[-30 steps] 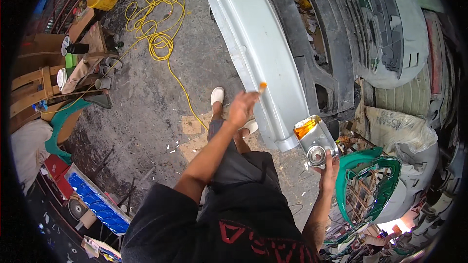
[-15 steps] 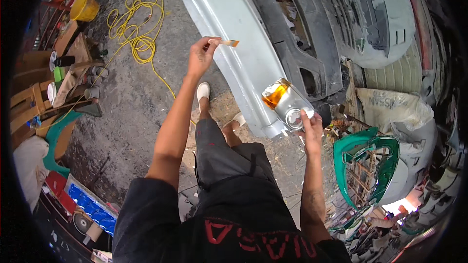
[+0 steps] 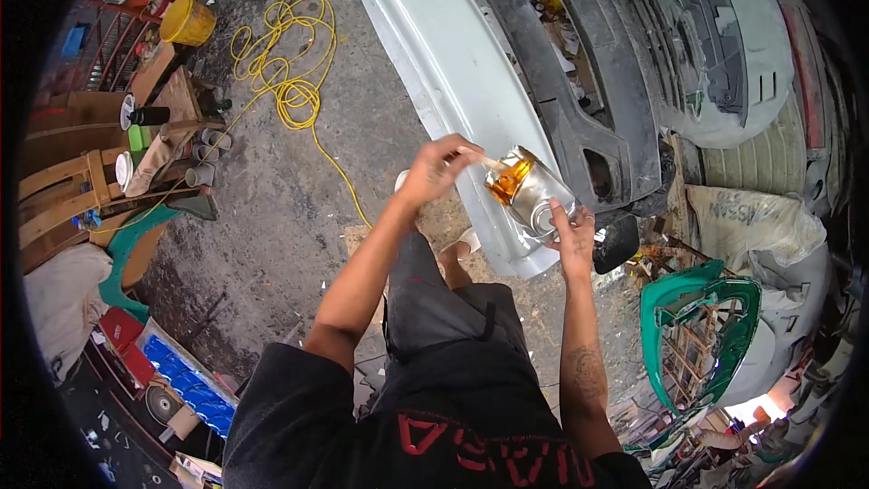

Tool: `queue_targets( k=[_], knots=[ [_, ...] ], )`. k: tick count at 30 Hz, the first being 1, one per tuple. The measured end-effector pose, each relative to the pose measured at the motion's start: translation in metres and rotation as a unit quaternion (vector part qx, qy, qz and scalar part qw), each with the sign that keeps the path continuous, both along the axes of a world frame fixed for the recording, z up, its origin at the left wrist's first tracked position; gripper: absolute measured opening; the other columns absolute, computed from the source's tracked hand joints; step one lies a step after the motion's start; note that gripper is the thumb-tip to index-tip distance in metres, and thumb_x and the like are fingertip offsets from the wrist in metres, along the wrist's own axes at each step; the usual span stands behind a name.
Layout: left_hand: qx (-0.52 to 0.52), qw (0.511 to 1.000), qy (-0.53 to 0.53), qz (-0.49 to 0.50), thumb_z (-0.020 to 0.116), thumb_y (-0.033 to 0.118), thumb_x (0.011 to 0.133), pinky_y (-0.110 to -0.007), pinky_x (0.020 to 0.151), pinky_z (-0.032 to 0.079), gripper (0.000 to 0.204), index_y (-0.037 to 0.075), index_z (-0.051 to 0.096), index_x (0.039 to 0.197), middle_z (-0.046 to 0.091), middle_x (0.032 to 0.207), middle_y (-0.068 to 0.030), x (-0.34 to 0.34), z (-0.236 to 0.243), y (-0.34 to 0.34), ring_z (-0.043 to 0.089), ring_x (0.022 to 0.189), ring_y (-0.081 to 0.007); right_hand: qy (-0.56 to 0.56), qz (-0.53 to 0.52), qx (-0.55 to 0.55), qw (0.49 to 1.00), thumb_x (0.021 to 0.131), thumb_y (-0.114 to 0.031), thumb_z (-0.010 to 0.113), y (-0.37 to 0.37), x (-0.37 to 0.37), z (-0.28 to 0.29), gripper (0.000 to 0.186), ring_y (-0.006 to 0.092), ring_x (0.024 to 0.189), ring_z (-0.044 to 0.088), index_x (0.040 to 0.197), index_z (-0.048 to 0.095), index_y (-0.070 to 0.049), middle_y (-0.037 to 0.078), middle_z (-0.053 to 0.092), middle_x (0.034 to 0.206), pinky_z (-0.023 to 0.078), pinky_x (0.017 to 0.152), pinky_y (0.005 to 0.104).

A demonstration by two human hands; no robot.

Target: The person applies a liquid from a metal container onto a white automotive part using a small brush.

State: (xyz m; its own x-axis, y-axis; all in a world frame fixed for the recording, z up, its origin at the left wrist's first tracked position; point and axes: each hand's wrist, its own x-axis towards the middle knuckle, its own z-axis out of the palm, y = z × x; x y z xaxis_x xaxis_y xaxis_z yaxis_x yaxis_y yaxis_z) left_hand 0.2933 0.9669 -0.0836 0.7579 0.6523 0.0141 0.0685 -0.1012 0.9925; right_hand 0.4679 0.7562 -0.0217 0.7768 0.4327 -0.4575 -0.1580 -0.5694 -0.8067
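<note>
I have the left hand [image 3: 441, 170] pinching a slender pale brush [image 3: 493, 163]; to its right, the right hand [image 3: 573, 237] grips a boxy silver metal can [image 3: 543, 186], amber-mouthed. Dipping, I judge; lifting out would want steadiness.

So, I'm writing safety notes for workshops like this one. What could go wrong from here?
The open can in the right hand appears above the pale panel; a slip might spill its orange contents. The brush in the left hand could drip if lifted away. The loose yellow cord on the floor might trip someone.
</note>
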Motion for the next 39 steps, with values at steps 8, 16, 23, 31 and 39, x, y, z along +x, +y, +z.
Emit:
queue_targets(
  k=[8, 16, 23, 31, 39],
  knots=[
    [-0.008, 0.988, 0.021, 0.152, 0.063, 0.011, 0.094, -0.030, 0.067, 0.048, 0.014, 0.005, 0.073, 0.101, 0.068, 0.084, -0.0065, -0.015, -0.102, 0.094, 0.055, 0.069, -0.0124, 0.080, -0.030, -0.063, 0.994, 0.083, -0.046, 0.074, -0.024, -0.004, 0.001, 0.081, 0.0219, 0.108, 0.063, 0.134, 0.036, 0.005, 0.014, 0.061, 0.116, 0.060, 0.066, 0.0367],
    [0.311, 0.937, 0.046, 0.151, 0.060, -0.001, 0.082, -0.041, 0.075, 0.049, 0.022, 0.003, 0.069, 0.102, 0.068, 0.092, -0.0146, 0.002, -0.081, 0.050, 0.062, 0.078, -0.0323, 0.055, -0.073, -0.061, 0.994, 0.088, -0.044, 0.069, -0.075, 0.008, 0.017, 0.065, 0.0186, 0.092, 0.069, 0.128, 0.041, -0.001, 0.009, 0.066, 0.106, 0.061, 0.063, 0.0344],
    [0.230, 0.969, 0.079, 0.036, 0.059, -0.005, 0.079, -0.041, 0.075, 0.050, 0.027, 0.005, 0.070, 0.101, 0.065, 0.095, -0.0129, -0.007, -0.055, -0.076, 0.060, 0.084, -0.0312, 0.048, -0.085, -0.050, 0.994, 0.087, -0.045, 0.069, -0.104, 0.013, 0.035, 0.075, 0.0207, 0.098, 0.068, 0.129, 0.036, 0.007, 0.015, 0.063, 0.110, 0.062, 0.060, 0.0358],
    [0.112, 0.974, 0.074, 0.181, 0.061, -0.002, 0.086, -0.033, 0.069, 0.052, 0.016, 0.004, 0.071, 0.098, 0.070, 0.093, -0.0136, 0.000, -0.094, 0.078, 0.066, 0.076, -0.0261, 0.039, -0.053, -0.049, 0.997, 0.089, -0.044, 0.066, -0.139, 0.023, 0.041, 0.061, 0.0206, 0.096, 0.068, 0.122, 0.045, 0.003, 0.014, 0.064, 0.107, 0.062, 0.059, 0.0358],
    [0.322, 0.938, 0.089, 0.094, 0.058, -0.004, 0.073, -0.044, 0.079, 0.046, 0.035, 0.007, 0.069, 0.104, 0.063, 0.086, -0.0117, 0.012, -0.077, -0.059, 0.058, 0.080, -0.0324, 0.061, -0.083, -0.055, 0.993, 0.088, -0.044, 0.068, -0.166, 0.032, 0.043, 0.064, 0.0180, 0.099, 0.066, 0.130, 0.045, -0.002, 0.008, 0.063, 0.114, 0.058, 0.066, 0.0336]
  ],
)
